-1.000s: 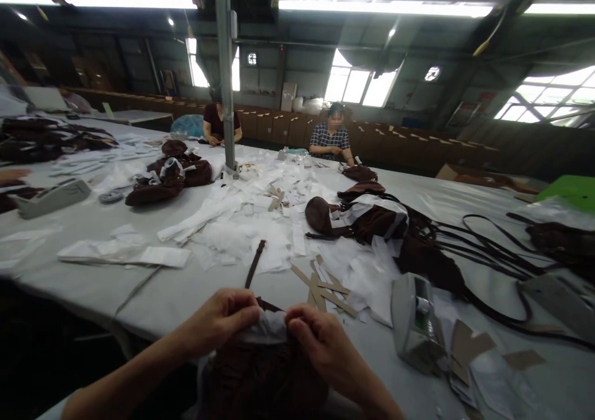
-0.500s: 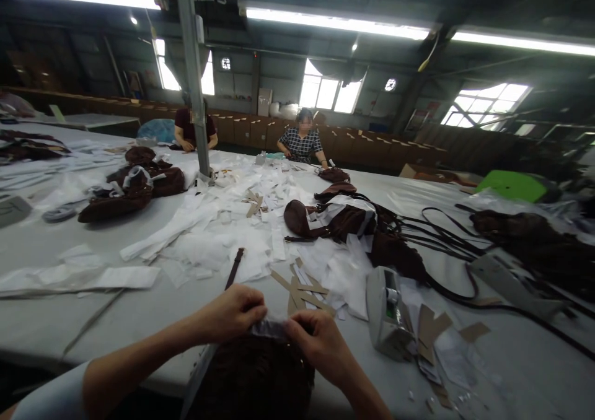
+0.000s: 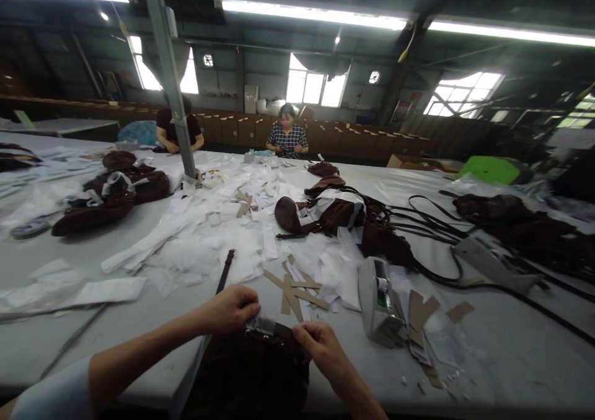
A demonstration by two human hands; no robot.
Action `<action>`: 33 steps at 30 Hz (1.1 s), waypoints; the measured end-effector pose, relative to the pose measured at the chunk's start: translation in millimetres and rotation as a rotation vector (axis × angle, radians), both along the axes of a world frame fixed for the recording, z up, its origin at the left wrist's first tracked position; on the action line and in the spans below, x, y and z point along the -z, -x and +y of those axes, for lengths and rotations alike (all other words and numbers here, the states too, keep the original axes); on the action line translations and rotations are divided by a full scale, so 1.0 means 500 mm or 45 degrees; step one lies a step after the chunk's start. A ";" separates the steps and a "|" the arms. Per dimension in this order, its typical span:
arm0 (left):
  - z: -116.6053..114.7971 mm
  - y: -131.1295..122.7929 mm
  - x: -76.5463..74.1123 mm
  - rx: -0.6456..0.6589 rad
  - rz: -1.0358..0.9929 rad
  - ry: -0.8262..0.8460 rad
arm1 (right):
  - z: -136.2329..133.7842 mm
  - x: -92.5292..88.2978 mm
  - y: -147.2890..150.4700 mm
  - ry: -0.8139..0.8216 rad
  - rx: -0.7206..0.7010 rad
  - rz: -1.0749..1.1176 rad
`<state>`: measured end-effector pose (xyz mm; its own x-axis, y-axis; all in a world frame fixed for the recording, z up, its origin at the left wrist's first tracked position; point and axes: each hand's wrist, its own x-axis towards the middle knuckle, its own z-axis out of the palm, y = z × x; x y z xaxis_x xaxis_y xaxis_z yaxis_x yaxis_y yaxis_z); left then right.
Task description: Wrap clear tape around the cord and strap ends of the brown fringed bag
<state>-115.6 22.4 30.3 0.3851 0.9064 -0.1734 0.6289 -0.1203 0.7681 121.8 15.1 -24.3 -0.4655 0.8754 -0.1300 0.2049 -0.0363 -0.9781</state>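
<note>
A dark brown bag (image 3: 251, 376) is at the near edge of the table, close to my body. My left hand (image 3: 235, 308) is closed, pinching the left end of a whitish wrapping strip (image 3: 264, 324) at the bag's top. Small metal fittings show just under that strip. On the other side, my right hand (image 3: 318, 344) has thumb and fingers pressed together on the bag's upper right edge. Beyond my left hand lies a brown strap (image 3: 226, 270) with a buckle end. The bag's lower part is dark and hard to make out.
Cardboard strips (image 3: 292, 287) and white wrapping scraps (image 3: 209, 240) litter the table. A grey tape dispenser (image 3: 374, 305) stands to the right. More brown bags (image 3: 341, 212) with long straps lie beyond it. Two people sit across the table, near a metal post (image 3: 171, 79).
The view has shifted slightly right. My right hand has moved off the whitish strip onto the bag's edge, farther from my left hand. The checked-shirt person's hand has drawn back from a brown bag.
</note>
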 end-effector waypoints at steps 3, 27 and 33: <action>0.015 -0.041 0.011 0.079 0.017 -0.025 | 0.003 0.003 0.028 -0.050 0.077 0.005; 0.051 -0.074 0.016 0.203 0.324 -0.040 | -0.067 0.100 0.012 -0.225 0.135 0.082; 0.052 -0.094 0.041 0.279 0.415 -0.071 | -0.087 0.152 0.031 -0.341 0.380 -0.005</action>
<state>-68.6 48.5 9.9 0.5033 0.8204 -0.2713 0.7937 -0.3147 0.5206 106.5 -28.6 -100.3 -0.1857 0.9753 0.1198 0.2276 0.1613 -0.9603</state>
